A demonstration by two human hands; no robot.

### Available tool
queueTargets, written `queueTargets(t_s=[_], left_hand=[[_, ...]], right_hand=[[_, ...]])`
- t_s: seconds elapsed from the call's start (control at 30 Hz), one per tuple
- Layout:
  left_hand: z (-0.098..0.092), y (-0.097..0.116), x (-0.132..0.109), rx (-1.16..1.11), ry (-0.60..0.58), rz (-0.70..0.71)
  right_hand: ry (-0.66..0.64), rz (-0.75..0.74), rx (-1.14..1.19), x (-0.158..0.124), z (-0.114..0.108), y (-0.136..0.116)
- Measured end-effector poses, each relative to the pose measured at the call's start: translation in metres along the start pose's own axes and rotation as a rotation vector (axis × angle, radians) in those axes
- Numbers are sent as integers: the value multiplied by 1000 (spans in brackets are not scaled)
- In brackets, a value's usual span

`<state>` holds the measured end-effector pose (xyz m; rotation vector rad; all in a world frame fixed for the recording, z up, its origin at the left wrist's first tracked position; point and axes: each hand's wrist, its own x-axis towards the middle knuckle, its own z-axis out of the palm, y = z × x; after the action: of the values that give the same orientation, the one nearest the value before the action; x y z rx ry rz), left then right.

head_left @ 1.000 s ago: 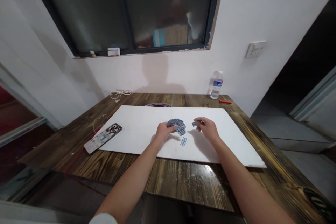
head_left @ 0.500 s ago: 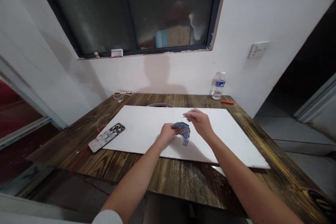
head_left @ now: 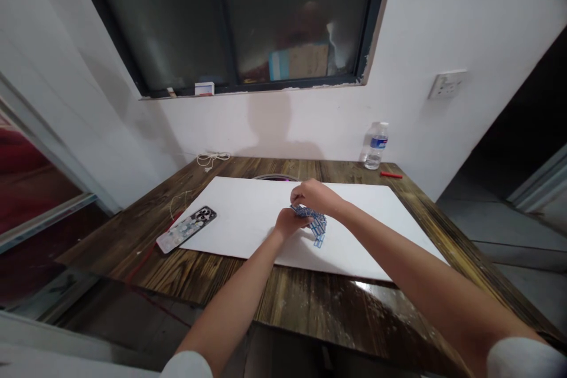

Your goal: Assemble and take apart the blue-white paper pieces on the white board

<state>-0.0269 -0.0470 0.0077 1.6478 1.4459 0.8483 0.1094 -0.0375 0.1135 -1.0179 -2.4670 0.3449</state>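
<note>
Left hand [head_left: 287, 223] closed on fanned blue cards [head_left: 315, 220] above the white board [head_left: 239, 215]. Right hand [head_left: 315, 197] curled just over them, grip unclear

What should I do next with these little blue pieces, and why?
Probably ease your right hand back slightly: it covers the top of the blue-and-white pieces beside your left hand, hiding how they lie on the white board.

The person wore a garment with short, soft white cloth sleeves, the left sleeve [head_left: 186, 365] and the right sleeve [head_left: 525, 359] both showing along the bottom of the view. Below them, the left forearm [head_left: 230, 313], right forearm [head_left: 425, 271], left hand [head_left: 290, 223] and right hand [head_left: 315, 196] were bare.
</note>
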Motion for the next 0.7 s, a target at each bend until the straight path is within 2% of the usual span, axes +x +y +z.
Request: queueTargets(t_s=[0.23,0.47,0.7], left_hand=[[2,-2,4,9,41,-57],[-1,1,3,43,4,-46],[-2,3,2,147,-63,-89]], right_hand=[[-80,-13,-79,0,9,6],[-36,-31,-168,1,5,10],[-144,-36,-279,2,1,10]])
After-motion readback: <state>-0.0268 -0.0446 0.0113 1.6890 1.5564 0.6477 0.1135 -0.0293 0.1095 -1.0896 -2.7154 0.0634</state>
